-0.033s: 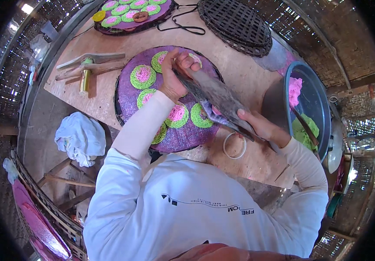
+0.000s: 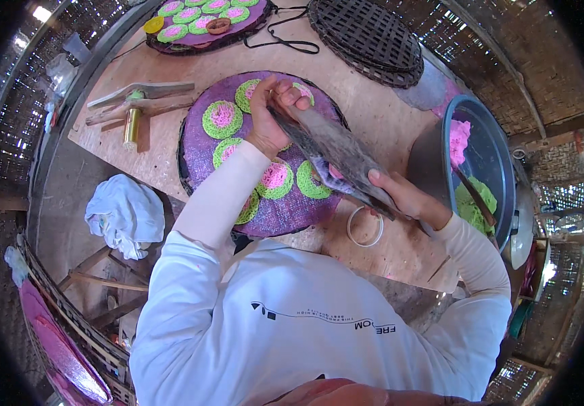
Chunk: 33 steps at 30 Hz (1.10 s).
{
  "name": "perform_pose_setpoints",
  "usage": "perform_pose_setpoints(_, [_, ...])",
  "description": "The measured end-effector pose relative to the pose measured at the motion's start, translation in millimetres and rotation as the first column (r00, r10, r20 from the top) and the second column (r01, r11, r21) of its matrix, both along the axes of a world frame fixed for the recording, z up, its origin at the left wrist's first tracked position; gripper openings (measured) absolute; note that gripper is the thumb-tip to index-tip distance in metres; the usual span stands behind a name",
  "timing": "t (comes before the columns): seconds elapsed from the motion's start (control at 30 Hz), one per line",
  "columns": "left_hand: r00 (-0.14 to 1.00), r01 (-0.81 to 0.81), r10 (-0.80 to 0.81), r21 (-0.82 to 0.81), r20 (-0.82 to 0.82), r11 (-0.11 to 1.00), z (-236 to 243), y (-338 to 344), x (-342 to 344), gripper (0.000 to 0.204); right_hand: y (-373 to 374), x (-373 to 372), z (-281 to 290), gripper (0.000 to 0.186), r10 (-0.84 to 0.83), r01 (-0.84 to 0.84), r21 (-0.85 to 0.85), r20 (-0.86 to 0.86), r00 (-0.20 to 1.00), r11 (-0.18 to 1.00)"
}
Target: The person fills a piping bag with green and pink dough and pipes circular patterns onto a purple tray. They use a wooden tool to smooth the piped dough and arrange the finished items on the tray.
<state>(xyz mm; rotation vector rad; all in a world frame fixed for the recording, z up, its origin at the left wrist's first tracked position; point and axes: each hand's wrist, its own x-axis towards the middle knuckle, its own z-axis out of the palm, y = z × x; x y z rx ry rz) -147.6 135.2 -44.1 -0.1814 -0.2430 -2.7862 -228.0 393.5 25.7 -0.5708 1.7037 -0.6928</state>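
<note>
Both my hands grip a wooden hand press, two long weathered boards [image 2: 336, 139], held slantwise over a round tray [image 2: 292, 215] lined with purple mesh. My left hand [image 2: 270, 118] is closed round its far end, fingers curled over the top. At the near right end my right hand [image 2: 410, 196] wraps the boards, thumb on top. Something pink and whitish shows between the boards; the rest of the press's middle is hidden. Lacy noodle rounds, green with pink centres, such as this round [image 2: 222, 119], lie on the mesh. A white ring [image 2: 365, 227] lies just below my right hand.
A second wooden press with a brass cylinder [image 2: 131, 128] lies at left. Behind are another tray of rounds [image 2: 238, 28] and stacked dark woven trays [image 2: 366, 40]. At right stands a grey-blue tub [image 2: 431, 159] with pink and green dough. A whitish cloth bundle [image 2: 126, 213] is beyond the table's left edge.
</note>
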Motion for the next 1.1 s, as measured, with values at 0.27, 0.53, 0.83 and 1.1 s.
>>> perform_pose_setpoints(0.27, [0.99, -0.078, 0.082, -0.037, 0.113, 0.996, -0.5, 7.5, 2.9, 0.025, -1.6, 1.4, 9.3, 0.065, -0.023, 0.025, 0.018, -0.113, 0.993, 1.0])
perform_pose_setpoints(0.53, [0.998, -0.046, 0.053, -0.212, 0.029, 0.976, 74.4, 2.3, 2.8, 0.033, 7.3, -1.6, -8.7, 0.053, -0.132, 0.104, -0.29, -0.075, 0.988, 0.951])
perform_pose_setpoints(0.83, [0.955, -0.213, 0.296, -0.728, -0.014, 0.652, 136.9, 14.0, 9.2, 0.048, 14.1, 2.4, 25.7, 0.076, -0.073, 0.072, -0.567, 0.02, 0.997, 0.821])
perform_pose_setpoints(1.1, [0.51, -0.118, 0.86, -0.991, 0.0, 0.07, 92.7, -24.3, 89.6, 0.019, -20.2, -69.7, -63.5, 0.065, -0.656, 0.286, -0.6, -0.596, 0.464, 0.747])
